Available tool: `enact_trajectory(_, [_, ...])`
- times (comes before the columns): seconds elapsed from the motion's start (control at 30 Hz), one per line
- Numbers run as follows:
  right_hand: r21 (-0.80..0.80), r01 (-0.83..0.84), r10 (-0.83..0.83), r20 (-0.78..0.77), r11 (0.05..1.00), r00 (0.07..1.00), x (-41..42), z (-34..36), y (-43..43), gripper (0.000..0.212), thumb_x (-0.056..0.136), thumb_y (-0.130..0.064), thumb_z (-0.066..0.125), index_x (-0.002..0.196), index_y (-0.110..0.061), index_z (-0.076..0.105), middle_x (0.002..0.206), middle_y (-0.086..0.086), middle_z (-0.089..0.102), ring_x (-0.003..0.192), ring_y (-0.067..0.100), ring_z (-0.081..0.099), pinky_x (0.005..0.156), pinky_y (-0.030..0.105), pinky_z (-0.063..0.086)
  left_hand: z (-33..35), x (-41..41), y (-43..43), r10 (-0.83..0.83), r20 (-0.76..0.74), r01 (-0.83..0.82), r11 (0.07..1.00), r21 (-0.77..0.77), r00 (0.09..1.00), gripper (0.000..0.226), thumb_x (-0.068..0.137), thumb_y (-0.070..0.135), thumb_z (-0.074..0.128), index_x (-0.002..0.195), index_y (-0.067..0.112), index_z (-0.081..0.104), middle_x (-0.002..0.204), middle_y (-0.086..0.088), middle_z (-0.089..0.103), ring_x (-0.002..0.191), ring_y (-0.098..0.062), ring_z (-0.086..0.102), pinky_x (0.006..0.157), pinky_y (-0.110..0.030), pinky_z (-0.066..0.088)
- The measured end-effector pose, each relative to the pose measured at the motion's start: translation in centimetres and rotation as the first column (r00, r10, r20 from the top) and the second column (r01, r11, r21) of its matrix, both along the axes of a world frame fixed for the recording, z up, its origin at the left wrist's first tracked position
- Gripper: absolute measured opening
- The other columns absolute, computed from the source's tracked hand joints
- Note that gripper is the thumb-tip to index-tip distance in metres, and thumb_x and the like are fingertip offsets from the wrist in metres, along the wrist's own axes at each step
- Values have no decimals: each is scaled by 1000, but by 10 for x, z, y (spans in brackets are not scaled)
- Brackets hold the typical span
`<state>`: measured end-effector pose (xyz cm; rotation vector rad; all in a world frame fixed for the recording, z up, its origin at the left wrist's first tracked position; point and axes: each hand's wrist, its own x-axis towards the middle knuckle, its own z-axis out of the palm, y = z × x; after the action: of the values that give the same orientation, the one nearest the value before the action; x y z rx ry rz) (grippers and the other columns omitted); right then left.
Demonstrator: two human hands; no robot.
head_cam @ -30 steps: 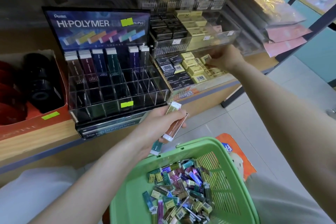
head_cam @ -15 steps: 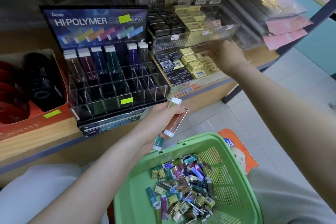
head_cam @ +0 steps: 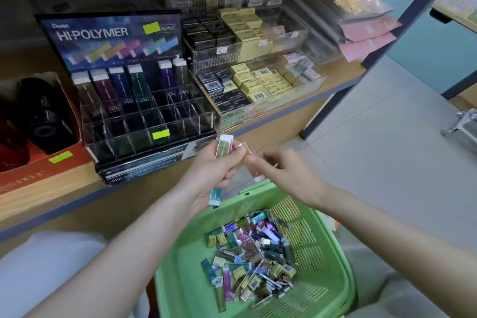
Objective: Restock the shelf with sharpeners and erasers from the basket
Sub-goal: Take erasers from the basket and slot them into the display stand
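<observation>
— Well, look at the left hand [head_cam: 211, 170]: its grip is curled round a small bunch of slim erasers [head_cam: 224, 148]. A yellow-green one pokes out on top and a teal one below, all held just above the far rim of the green basket [head_cam: 180, 279].

— And the right hand [head_cam: 281, 170]?

— Its grip looks pinched, thumb against forefinger, on a copper-coloured eraser [head_cam: 244, 148] at the edge of that bunch. It's blurred there, so I can't say how firm the hold is. My guess is that one is being drawn out for the Hi-Polymer display rack [head_cam: 144, 121] on the shelf [head_cam: 51, 188].

— How would you do it well?

— Pull it straight out along its length, so the others don't fan loose and drop. Hold the left grip snug meanwhile. Then match the colour. The back row stands upright, sorted by shade, with a gap between the dark green and the purple, and the cells in front look to have room. Slide it in white end up, like its neighbours.

— Much left to do?

— I'd say plenty. There's a heap of loose erasers [head_cam: 247, 253] in the bottom of the basket.
</observation>
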<state>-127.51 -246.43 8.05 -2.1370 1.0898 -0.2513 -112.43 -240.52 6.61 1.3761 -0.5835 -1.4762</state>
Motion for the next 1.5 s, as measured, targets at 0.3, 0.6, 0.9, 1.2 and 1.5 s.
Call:
enact_trajectory(0.3, [265,203,-285,323,943,902,-11,15,3,4,95,-12,54,91,-13,55,72,8,66,57,16,65,55,23,52,14,-2,16,-123,-155,126,992,14,980,17,94,-3,45,108,6,44,88,-10,43,54,-7,39,38,-15,30])
enact_trajectory(0.6, [114,233,-259,358,966,897,15,34,-7,7,92,-16,60,89,-11,65,69,3,64,66,17,66,72,35,58,31,47,72,-24,-75,20,998,-56,997,14,101,17,41,102,5,48,74,-5,56,47,-7,40,39,-16,31])
enact_trajectory(0.9, [-74,113,-64,482,991,874,126,67,7,7,89,-9,64,86,-16,62,73,1,68,69,10,67,73,30,58,52,91,118,165,96,-141,966,-218,982,14,98,16,44,88,6,47,59,0,56,39,-8,34,31,-17,20])
enact_trajectory(1.2, [-276,-27,126,347,961,929,223,60,13,8,90,-2,60,94,-9,59,78,4,64,77,18,67,79,45,56,49,128,139,423,39,-405,887,-223,905,10,98,7,38,90,10,43,70,-3,51,45,-9,38,32,-18,20])
enact_trajectory(1.5, [-530,-412,405,-137,741,904,245,71,0,11,88,-3,60,94,-11,63,87,0,64,84,20,65,75,38,52,51,141,142,431,56,-413,889,-201,901,7,99,10,41,95,11,46,74,-3,52,47,-7,40,34,-17,25])
